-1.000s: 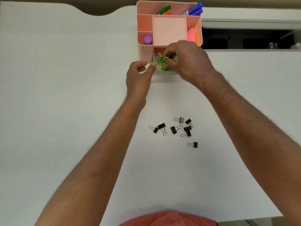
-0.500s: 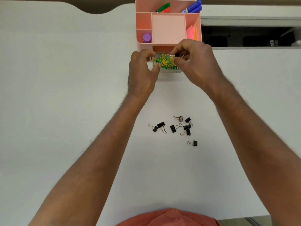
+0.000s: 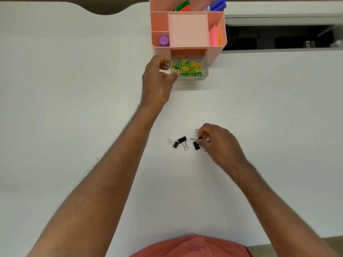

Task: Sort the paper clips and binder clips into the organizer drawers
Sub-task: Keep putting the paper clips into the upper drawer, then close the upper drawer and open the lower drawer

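A pink desk organizer [image 3: 217, 54] stands at the far middle of the white table. Its clear drawer [image 3: 205, 71] is pulled out and holds a heap of yellow and green paper clips [image 3: 187, 68]. My left hand [image 3: 157, 80] grips the drawer's left front corner between thumb and fingers. Black binder clips lie mid-table: two at the left [image 3: 179, 142], one [image 3: 196, 145] under my right fingertips. My right hand [image 3: 220, 143] is down over the right part of the group, fingers pinched on a binder clip; the clips beneath the hand are hidden.
The organizer's top compartments hold markers [image 3: 215, 5], a purple-capped bottle [image 3: 164, 41] and pink and orange sticky notes [image 3: 215, 37]. A dark gap in the desk [image 3: 278, 38] lies to the organizer's right. The table's near edge runs by my red shirt [image 3: 189, 247].
My right hand has left the drawer and come down toward me onto the binder clips. My left hand stays at the drawer's left corner. The paper clips now lie uncovered in the drawer.
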Demonstrator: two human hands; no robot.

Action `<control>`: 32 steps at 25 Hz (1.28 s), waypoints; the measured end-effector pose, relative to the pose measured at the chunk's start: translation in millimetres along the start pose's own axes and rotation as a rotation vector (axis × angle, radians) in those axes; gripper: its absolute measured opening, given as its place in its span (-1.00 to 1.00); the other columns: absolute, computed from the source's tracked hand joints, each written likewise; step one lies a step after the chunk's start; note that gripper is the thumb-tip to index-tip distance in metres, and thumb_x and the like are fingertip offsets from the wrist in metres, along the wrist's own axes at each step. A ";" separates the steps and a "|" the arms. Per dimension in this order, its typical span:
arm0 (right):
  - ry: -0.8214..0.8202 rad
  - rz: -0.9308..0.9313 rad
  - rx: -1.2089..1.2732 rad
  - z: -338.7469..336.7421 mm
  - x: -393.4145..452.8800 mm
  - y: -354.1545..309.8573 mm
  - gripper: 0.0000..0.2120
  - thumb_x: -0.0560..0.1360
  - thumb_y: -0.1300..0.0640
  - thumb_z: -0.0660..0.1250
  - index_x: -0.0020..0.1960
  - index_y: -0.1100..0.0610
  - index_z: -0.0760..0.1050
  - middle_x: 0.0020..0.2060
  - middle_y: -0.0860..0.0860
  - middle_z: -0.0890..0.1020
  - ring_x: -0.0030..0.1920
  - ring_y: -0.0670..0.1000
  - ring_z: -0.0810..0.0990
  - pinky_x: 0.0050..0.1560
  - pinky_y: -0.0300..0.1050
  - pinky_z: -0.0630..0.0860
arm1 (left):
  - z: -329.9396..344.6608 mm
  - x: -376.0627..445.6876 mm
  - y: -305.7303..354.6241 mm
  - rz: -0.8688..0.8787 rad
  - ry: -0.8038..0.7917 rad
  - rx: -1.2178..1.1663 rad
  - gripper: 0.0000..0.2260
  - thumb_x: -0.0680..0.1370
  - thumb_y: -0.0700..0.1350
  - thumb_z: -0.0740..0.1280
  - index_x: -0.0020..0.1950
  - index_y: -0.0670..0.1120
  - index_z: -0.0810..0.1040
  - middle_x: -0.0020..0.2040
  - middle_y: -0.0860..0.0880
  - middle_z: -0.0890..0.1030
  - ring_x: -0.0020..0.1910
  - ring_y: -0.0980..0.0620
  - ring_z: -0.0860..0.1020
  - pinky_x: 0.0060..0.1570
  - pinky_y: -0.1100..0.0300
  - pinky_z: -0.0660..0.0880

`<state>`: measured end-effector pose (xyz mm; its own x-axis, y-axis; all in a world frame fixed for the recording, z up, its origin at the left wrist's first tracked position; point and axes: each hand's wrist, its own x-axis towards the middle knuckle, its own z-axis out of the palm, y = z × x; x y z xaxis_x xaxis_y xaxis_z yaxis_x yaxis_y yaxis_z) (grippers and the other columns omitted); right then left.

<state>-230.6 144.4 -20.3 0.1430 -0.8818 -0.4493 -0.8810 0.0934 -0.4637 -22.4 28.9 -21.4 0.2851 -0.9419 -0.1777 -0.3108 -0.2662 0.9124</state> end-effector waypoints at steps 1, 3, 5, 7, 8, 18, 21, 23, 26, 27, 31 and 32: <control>0.007 -0.012 -0.009 0.2 0.8 0.5 -0.89 0.53 0.09 0.44 -0.07 -0.06 0.52 -0.18 -0.15 0.57 -0.14 -0.10 0.56 -0.13 -0.07 0.55 | -0.1 0.0 -0.1 -0.007 -0.002 -0.001 -0.73 0.51 -0.10 0.51 0.09 0.08 0.47 0.06 0.06 0.56 -0.35 0.41 0.48 -0.26 0.48 0.45; 0.012 -0.035 -0.030 0.4 4.7 -0.2 -0.93 0.53 0.09 0.44 -0.04 -0.04 0.57 -0.13 -0.13 0.55 -0.07 -0.08 0.54 -0.07 -0.08 0.53 | -0.2 0.2 -0.6 -0.023 -0.004 -0.005 -0.73 0.52 -0.09 0.51 0.10 0.07 0.48 0.06 0.05 0.57 -0.35 0.41 0.49 -0.27 0.49 0.45; -0.018 -0.031 -0.089 -0.5 9.6 -0.9 -0.94 0.54 0.07 0.43 0.01 -0.03 0.60 -0.08 -0.11 0.53 -0.01 -0.07 0.55 -0.03 -0.10 0.51 | 0.2 0.0 -1.1 -0.034 -0.004 -0.002 -0.73 0.52 -0.08 0.51 0.10 0.07 0.48 0.07 0.05 0.57 -0.33 0.35 0.50 -0.27 0.50 0.44; -0.063 0.007 -0.098 -5.0 13.9 -3.6 -0.90 0.54 0.03 0.43 0.05 -0.04 0.61 -0.07 -0.12 0.55 -0.04 -0.11 0.55 -0.05 -0.17 0.47 | 0.1 0.2 -0.3 -0.038 -0.013 0.001 -0.74 0.52 -0.08 0.51 0.10 0.06 0.48 0.07 0.05 0.58 -0.29 0.28 0.50 -0.25 0.49 0.45; -0.063 0.036 0.005 -9.8 16.0 -8.8 -0.90 0.54 0.02 0.44 0.05 -0.05 0.62 -0.08 -0.13 0.58 -0.09 -0.15 0.56 -0.07 -0.21 0.47 | -0.5 0.7 -0.9 -0.041 -0.016 0.001 -0.74 0.51 -0.07 0.52 0.10 0.06 0.49 0.06 0.05 0.58 -0.28 0.26 0.50 -0.24 0.48 0.46; -0.201 0.551 2.216 -70.4 71.0 -78.6 -0.41 0.65 -0.01 0.27 0.47 0.40 0.28 0.34 0.39 0.50 0.33 0.35 0.54 0.36 0.18 0.49 | -8.0 38.2 17.6 -0.302 0.223 -0.252 -0.63 0.49 0.18 0.39 0.19 0.05 0.48 0.17 0.01 0.56 0.16 0.01 0.58 0.17 -0.05 0.61; -0.194 0.561 2.209 -75.7 81.0 -86.4 -0.41 0.66 -0.01 0.24 0.49 0.40 0.25 0.36 0.38 0.48 0.35 0.35 0.51 0.39 0.21 0.46 | -7.6 45.1 19.4 -0.308 0.173 -0.292 -0.66 0.53 0.08 0.39 0.27 0.05 0.50 0.24 0.00 0.60 0.22 0.03 0.58 0.20 -0.01 0.61; -0.202 0.544 2.190 -78.7 87.6 -91.5 -0.42 0.66 -0.02 0.22 0.49 0.38 0.27 0.36 0.36 0.49 0.36 0.32 0.51 0.40 0.20 0.45 | -7.3 45.1 18.3 -0.310 0.146 -0.348 -0.69 0.58 0.01 0.39 0.30 0.03 0.50 0.24 0.00 0.62 0.21 0.04 0.59 0.13 0.10 0.62; -0.177 0.526 2.161 -88.2 98.5 -101.7 -0.44 0.66 -0.02 0.22 0.49 0.36 0.29 0.36 0.34 0.50 0.37 0.30 0.51 0.42 0.19 0.44 | -8.0 47.2 20.2 -0.317 0.147 -0.383 -0.70 0.60 -0.03 0.40 0.31 0.02 0.50 0.26 0.00 0.62 0.23 0.04 0.59 0.10 0.20 0.58; -0.163 0.519 2.152 -91.6 101.7 -104.5 -0.45 0.67 -0.02 0.21 0.49 0.36 0.29 0.36 0.33 0.50 0.37 0.30 0.51 0.42 0.19 0.43 | -8.1 48.2 21.5 -0.318 0.151 -0.381 -0.70 0.59 -0.04 0.40 0.31 0.03 0.49 0.28 0.00 0.61 0.25 0.03 0.57 0.14 0.17 0.57; -0.155 0.498 2.112 -96.4 111.1 -110.6 -0.45 0.67 -0.02 0.21 0.50 0.33 0.28 0.37 0.31 0.50 0.37 0.29 0.51 0.41 0.19 0.44 | -7.4 48.7 21.5 -0.325 0.157 -0.381 -0.69 0.60 -0.04 0.40 0.32 0.04 0.48 0.29 0.01 0.59 0.26 0.03 0.55 0.19 0.13 0.55; -0.156 0.493 2.103 -96.6 113.8 -111.0 -0.45 0.67 -0.02 0.20 0.50 0.33 0.28 0.37 0.31 0.50 0.37 0.29 0.51 0.41 0.18 0.44 | -7.1 48.5 21.5 -0.324 0.159 -0.383 -0.69 0.60 -0.04 0.40 0.33 0.04 0.48 0.29 0.01 0.59 0.26 0.02 0.55 0.19 0.13 0.56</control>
<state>-160.1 -10.9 53.8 0.2429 -0.6092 -0.7549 0.7953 0.5707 -0.2047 -8.8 -21.0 -7.8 0.4547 -0.7730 -0.4424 0.1616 -0.4169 0.8945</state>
